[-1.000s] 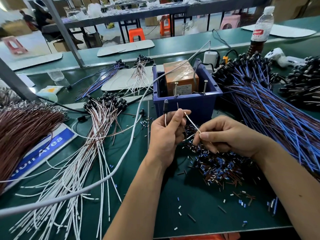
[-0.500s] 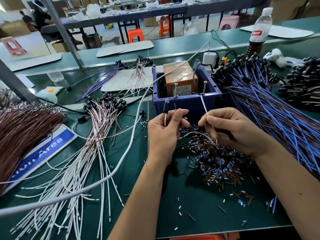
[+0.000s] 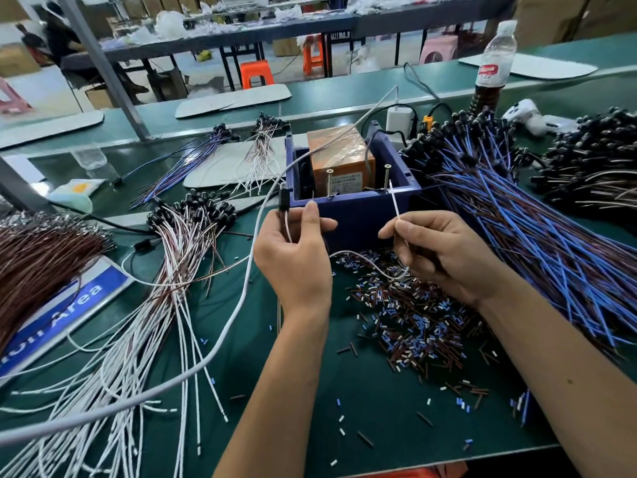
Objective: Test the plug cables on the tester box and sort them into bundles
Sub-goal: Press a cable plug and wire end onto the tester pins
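Overhead, both hands (image 3: 293,260) (image 3: 444,253) pinch a white cable (image 3: 365,262) above the littered green table (image 3: 362,408)

The blue plastic tester box (image 3: 358,215) stands mid-table, holding an orange taped block (image 3: 339,151). Blue-and-brown cable bundle (image 3: 537,229) lies right; white-and-brown cable bundle (image 3: 165,270) left.

Factory assembly floor: long green workbenches (image 3: 362,94) in rows, heaped wire-harness bundles (image 3: 537,215), scattered cut sleeve bits (image 3: 413,322), plastic stools (image 3: 256,74), stacked cartons (image 3: 551,15), floor-area sign (image 3: 62,315).
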